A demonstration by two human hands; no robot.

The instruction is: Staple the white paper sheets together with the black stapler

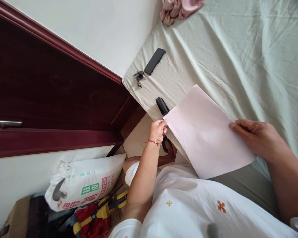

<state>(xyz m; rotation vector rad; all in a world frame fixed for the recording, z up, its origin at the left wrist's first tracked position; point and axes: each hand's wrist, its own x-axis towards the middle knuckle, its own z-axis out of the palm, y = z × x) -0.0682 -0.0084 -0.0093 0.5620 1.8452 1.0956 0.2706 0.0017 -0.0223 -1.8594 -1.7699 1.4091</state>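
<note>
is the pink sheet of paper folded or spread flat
Spread flat: the paper shows one unbroken face with no crease, held at opposite edges by the left hand and right hand.

Stapler [162,105] partly behind pink paper [208,132]; tiny dark keys [138,76] indistinct.

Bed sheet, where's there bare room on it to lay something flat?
The widest free patch of the bed sheet lies right of the phone, below the pink cloth and above the paper. The left corner is crowded: keys, phone, and the stapler by the left hand. The right hand grips the paper's other edge.
</note>
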